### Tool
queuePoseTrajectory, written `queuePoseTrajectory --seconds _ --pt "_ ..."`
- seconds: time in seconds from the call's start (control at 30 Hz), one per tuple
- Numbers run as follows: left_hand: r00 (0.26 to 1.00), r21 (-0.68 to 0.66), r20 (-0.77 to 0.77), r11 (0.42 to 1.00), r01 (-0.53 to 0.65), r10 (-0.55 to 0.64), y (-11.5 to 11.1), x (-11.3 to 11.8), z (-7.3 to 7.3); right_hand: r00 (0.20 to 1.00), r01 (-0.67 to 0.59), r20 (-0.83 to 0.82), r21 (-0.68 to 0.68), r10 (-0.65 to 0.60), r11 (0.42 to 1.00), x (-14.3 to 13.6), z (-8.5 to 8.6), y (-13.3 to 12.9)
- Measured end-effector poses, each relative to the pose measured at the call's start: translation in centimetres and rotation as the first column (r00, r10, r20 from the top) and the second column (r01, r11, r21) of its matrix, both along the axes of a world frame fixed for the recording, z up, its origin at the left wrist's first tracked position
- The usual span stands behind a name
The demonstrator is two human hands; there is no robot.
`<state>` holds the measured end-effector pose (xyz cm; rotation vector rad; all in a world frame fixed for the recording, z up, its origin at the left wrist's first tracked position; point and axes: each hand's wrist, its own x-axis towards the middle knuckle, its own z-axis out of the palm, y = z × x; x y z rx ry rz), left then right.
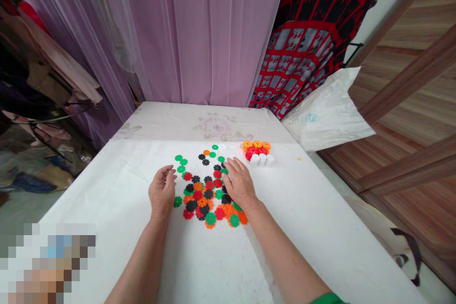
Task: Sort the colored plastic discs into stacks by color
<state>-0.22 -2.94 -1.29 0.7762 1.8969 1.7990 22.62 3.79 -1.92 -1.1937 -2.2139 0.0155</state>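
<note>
At the far left, a pink garment is seen hung among other clothes. Behind the counter, which is covered in white with a floral print at its far end, a purple curtain is hung in folds.

The left hand is positioned over the counter at the left edge of the loose discs. Its fingers are loosely curled and partly open; no disc is seen in them. Just to its right, a few green discs are noted.

Between the two hands, a heap of notched plastic discs in red, orange, black and green is spread on the counter, with many overlapped and the far ones scattered more thinly. A white disc is found at the far side.

The right hand is placed at the heap's right edge, palm down. Its fingers are extended, with the thumb held apart; no disc is seen gripped, and contact beneath the fingertips cannot be confirmed.

Beyond the right hand, orange stacks, red stacks and white stacks are arranged in adjoining rows. Farther right, a white bag is observed beside the counter, near brown wooden panelling.
</note>
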Motion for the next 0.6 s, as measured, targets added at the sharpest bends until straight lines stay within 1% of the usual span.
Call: queuePoseTrajectory --seconds 0.07,0.17,0.33,0.4,0.47,0.53,0.6 --pt "1.0 0.01 0.028 1.0 -0.001 0.001 0.0 0.0 0.1 0.999 -0.001 0.041 -0.038 0.003 0.999 -1.2 -0.3 -1.0" --pt "1.0 0.024 0.025 1.0 0.001 -0.001 0.0 0.0 0.0 0.998 0.025 0.051 -0.046 -0.022 0.999 -2.5 -0.7 -2.1" --pt "1.0 0.038 0.01 0.999 0.008 -0.009 0.1 0.0 -0.4 1.0 -0.006 0.027 -0.05 0.008 0.999 -5.3 -0.8 -1.9" --pt "1.0 0.044 0.023 0.999 0.01 -0.011 0.1 -0.1 -0.5 1.0 -0.027 0.004 -0.058 0.027 0.998 -6.5 -0.7 -1.2" --pt "0.999 0.051 0.035 0.999 0.011 -0.013 0.0 -0.2 -0.5 1.0 -0.026 -0.019 -0.084 0.024 0.996 -7.0 -0.2 0.2" --pt "0.999 0.054 0.043 0.998 0.014 -0.017 0.0 -0.1 -0.5 0.999 0.027 -0.027 -0.137 -0.031 0.99 -6.7 0.7 2.5" --pt "0.999 0.047 0.042 0.999 0.014 -0.016 0.0 -0.1 -0.4 0.992 0.126 0.015 -0.194 -0.125 0.973 -5.8 1.8 5.3"
